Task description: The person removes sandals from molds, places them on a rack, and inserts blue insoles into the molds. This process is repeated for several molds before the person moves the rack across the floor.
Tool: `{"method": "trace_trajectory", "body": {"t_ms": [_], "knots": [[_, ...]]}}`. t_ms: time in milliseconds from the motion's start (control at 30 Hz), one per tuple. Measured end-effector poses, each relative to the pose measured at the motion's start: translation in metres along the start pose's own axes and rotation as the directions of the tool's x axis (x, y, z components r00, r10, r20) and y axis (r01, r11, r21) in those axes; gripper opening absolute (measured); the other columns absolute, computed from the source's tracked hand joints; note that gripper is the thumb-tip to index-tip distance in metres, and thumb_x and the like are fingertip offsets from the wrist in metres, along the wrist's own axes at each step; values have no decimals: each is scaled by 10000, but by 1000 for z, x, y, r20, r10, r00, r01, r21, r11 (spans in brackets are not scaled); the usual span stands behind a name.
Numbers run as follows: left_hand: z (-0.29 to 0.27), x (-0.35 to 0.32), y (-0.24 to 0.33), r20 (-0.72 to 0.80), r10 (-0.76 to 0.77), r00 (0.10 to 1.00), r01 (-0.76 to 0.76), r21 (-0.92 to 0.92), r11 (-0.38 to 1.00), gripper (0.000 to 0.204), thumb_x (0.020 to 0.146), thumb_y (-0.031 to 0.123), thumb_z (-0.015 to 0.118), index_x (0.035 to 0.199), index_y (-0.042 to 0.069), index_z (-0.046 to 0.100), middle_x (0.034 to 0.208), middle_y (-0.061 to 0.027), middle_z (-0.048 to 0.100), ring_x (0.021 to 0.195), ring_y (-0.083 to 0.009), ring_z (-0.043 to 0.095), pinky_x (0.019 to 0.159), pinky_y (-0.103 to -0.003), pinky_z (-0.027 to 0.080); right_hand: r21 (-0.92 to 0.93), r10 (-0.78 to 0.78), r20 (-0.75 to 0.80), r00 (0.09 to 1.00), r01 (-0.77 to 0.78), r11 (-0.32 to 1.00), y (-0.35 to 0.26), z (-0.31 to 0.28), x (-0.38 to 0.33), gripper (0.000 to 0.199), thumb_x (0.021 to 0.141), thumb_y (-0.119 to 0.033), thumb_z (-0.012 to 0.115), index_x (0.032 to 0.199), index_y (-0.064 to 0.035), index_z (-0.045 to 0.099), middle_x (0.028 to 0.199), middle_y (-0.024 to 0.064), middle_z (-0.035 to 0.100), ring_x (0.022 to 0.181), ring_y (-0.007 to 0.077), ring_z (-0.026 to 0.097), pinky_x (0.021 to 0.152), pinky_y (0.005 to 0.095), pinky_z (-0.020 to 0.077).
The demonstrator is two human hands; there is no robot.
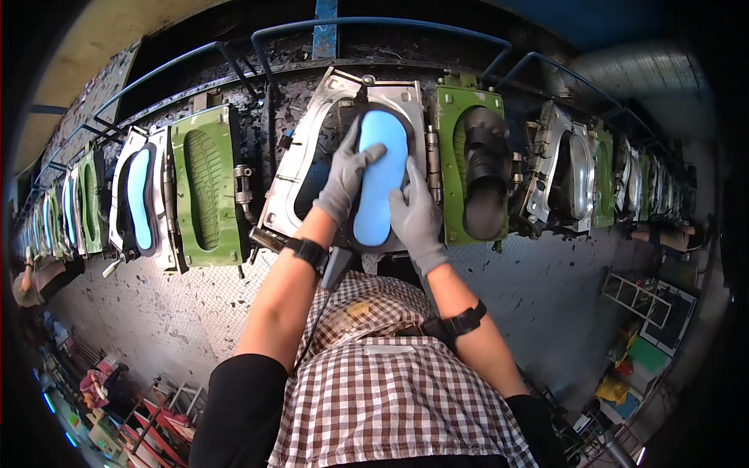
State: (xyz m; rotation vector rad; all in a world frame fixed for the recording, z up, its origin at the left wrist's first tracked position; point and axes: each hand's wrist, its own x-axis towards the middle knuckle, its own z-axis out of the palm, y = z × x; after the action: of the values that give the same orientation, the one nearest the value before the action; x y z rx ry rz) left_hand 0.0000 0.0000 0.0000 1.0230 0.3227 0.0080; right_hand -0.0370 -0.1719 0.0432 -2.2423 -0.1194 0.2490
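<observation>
1. Left hand (346,181), in a grey glove: its fingers (365,156) are spread apart and lie flat on the upper left edge of the light blue sole (381,181), pressing on it rather than closing around it.
2. Right hand (418,218), also gloved in grey: its fingers (409,193) are held together and extended, resting along the right edge of the same sole, lower down.
3. The light blue sole stands upright just above the centre of the frame, set in the cavity of an open metal mould (328,144); both hands touch it.
4. Each forearm carries a black wrist strap (310,251); the forearms rise from the lower edge, over a checked shirt (390,390).
5. Just right of the centre mould, a green mould (456,148) holds a black sandal (485,183).
6. At centre left, another green mould (204,187) shows a ribbed, sole-shaped recess; beside it, further left, a second blue sole (139,199) sits in its own mould.
7. More moulds continue in a curved row toward both edges of the frame.
8. Blue pipe rails (374,23) arch over the row at the top.
9. A grey tread-plate floor (179,312) extends below the moulds.
</observation>
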Motion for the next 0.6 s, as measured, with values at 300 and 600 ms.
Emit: {"method": "trace_trajectory", "body": {"t_ms": [300, 600], "knots": [[42, -9, 21, -138, 69, 988, -55, 99, 994, 906, 918, 311, 770, 1630, 17, 293, 1442, -186, 557, 1249, -253, 582, 1055, -351, 501, -257, 55, 221, 974, 4, 966, -20, -46, 49, 621, 943, -221, 565, 1555, -174, 475, 1189, 254, 703, 1009, 449, 699, 906, 528, 553], [150, -67, -14, 183, 481, 858, -364, 876, 316, 832, 882, 248, 796, 1560, -17, 393, 1490, -260, 540, 1398, -437, 501, 1154, -499, 409, -23, -379, -244, 893, 385, 923, 36, -167, 15, 420, 996, -1, 615, 1411, 55, 595, 1078, 116, 712, 825, 156, 632, 801, 299, 538]]}}
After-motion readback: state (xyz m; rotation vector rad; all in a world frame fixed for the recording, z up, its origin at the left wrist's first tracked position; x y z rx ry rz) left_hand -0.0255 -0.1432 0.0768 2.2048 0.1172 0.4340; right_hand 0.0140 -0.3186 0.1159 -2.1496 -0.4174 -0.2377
